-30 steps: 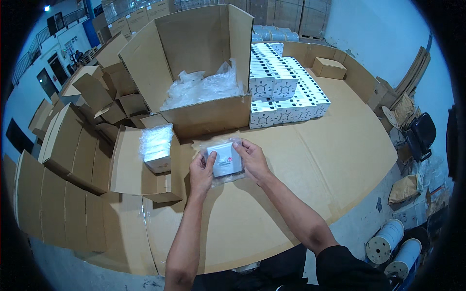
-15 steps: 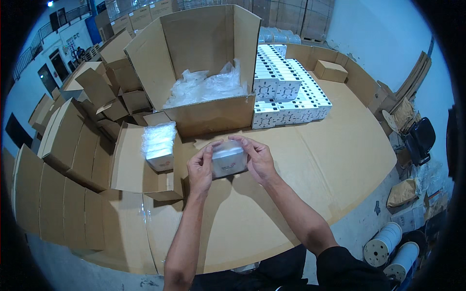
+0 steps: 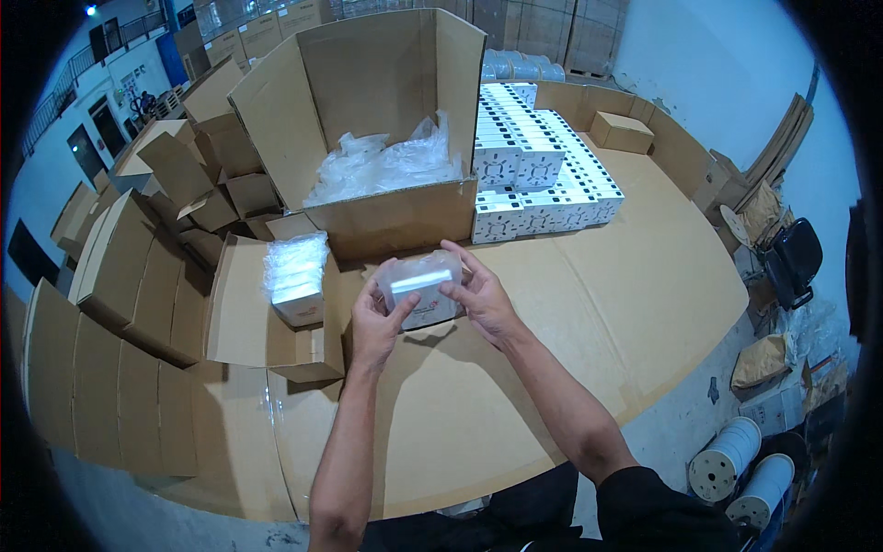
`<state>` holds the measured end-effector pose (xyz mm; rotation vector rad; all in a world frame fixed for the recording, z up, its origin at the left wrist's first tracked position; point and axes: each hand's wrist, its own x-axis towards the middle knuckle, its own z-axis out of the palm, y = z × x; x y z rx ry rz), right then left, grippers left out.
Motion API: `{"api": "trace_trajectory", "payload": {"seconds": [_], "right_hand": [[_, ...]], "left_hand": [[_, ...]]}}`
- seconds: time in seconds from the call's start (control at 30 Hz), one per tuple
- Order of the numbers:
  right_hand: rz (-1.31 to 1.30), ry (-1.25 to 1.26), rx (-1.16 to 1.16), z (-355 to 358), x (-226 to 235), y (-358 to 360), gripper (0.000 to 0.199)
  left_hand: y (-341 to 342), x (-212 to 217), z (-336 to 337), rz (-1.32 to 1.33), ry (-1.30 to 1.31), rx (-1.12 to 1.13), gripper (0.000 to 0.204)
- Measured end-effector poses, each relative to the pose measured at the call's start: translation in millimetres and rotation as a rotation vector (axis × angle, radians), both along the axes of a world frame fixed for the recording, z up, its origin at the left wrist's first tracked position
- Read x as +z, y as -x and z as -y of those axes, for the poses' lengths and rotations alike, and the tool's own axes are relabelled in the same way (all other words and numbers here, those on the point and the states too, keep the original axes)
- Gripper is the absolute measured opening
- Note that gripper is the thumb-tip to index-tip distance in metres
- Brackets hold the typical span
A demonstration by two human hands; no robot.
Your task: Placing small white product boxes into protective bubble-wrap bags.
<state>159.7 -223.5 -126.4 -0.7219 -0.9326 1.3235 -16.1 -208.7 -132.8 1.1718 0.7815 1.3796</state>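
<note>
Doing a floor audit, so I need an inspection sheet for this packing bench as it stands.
Surface: bench covered in brown cardboard sheets.
Job's things: small white box in clear plastic wrap, held above the bench.
Clutter: big open carton with loose plastic, wrapped box in a small carton, white box stacks, flat cartons at left.
Grippers: left hand and right hand both grip the box.
Cables: nothing seen.
Surroundings: reels on the floor, black bag, pale wall.

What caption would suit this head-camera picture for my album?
Both hands, left hand and right hand, hold a plastic-wrapped white box above a cardboard-covered table.
</note>
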Motion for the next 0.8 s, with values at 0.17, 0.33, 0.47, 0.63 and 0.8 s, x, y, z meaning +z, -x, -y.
{"api": "trace_trajectory", "payload": {"seconds": [0.17, 0.33, 0.47, 0.63, 0.8], "right_hand": [[0.266, 0.016, 0.083, -6.4, -11.4, -10.2, 0.040], [0.375, 0.005, 0.110, -4.9, -5.9, -17.4, 0.025], [0.402, 0.070, 0.137, -0.4, 6.3, -23.9, 0.024], [0.352, 0.124, 0.115, -4.5, 0.2, -25.7, 0.013], [0.235, -0.101, 0.070, -11.3, -11.4, -21.9, 0.015]], "left_hand": [[10.8, -11.6, -5.1, -0.116, 0.110, -0.056, 0.029], [15.4, -10.9, -6.0, -0.101, 0.038, -0.126, 0.020], [20.6, -7.5, -5.2, -0.124, 0.097, -0.121, 0.019], [17.3, -8.7, -3.3, -0.153, 0.095, 0.067, 0.016], [9.4, -13.5, -1.5, 0.010, 0.108, 0.122, 0.016]]}}
